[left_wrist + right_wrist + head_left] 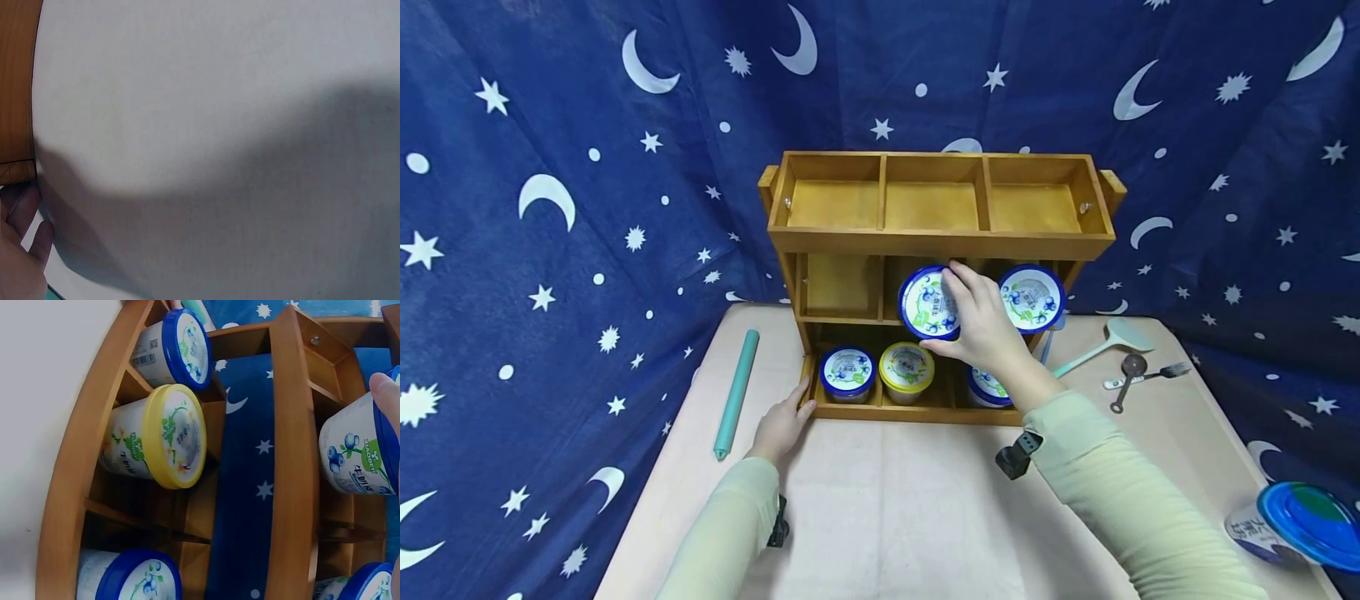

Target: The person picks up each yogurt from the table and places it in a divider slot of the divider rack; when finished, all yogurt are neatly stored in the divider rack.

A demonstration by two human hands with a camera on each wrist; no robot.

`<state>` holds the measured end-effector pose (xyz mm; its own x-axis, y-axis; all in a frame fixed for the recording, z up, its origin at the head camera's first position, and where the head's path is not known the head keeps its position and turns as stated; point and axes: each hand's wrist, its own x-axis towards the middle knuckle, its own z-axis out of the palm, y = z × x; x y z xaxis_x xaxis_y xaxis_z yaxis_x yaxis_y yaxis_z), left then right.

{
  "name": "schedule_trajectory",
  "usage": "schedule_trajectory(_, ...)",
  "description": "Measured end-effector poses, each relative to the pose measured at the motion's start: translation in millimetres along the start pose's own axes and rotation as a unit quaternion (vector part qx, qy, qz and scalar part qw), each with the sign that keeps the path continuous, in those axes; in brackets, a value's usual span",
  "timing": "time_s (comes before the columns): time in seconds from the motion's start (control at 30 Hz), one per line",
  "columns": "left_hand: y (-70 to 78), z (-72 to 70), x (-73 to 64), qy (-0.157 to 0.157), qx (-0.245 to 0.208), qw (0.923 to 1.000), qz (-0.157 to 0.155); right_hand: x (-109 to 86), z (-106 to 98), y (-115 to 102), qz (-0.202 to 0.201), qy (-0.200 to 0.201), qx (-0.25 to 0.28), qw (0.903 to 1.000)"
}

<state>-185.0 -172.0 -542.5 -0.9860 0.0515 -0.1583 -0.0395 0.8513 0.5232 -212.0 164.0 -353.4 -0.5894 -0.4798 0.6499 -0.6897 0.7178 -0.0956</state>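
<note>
In the head view my right hand (984, 322) grips a white tub with a blue lid (922, 302) by its rim, the thumb low and the fingers over the top. The tub (355, 449) is at the middle tier of a wooden rack (940, 242), its blueberry print showing in the right wrist view. Beside it on that tier is another blue-lidded tub (1032, 297). My left hand (780, 427) touches the rack's lower left corner with extended fingers. Along the bottom tier stand a blue-lidded tub (847, 371), a yellow-lidded tub (907, 369) and a partly hidden blue-lidded tub (987, 387).
A teal roll (737, 395) lies left of the rack. To the right are a pale green spatula (1122, 337), a brown spoon (1132, 367) and a fork (1172, 371). Near the table's right edge is a larger blue-lidded container (1303, 527). A starry curtain (850, 100) hangs behind.
</note>
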Motion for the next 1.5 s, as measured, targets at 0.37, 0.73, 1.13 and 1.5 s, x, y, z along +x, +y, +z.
schedule_trajectory(0.37,0.0,2.7,0.2,-0.001,-0.006,1.0,-0.004,1.4,12,1,0.024,-0.033,-0.029,0.9987)
schedule_trajectory(0.73,-1.6,5.5,-1.4,-0.004,-0.006,0.9999,-0.012,6.8,22,4,0.05,-0.08,-0.064,0.9935)
schedule_trajectory(1.13,-2.2,5.1,-1.1,0.008,-0.006,0.9999,-0.004,15.3,21,6,0.033,-0.115,-0.081,0.9895)
schedule_trajectory(1.5,-3.4,6.2,3.1,0.003,-0.012,0.9999,-0.008,16.2,21,10,0.036,-0.085,-0.082,0.9924)
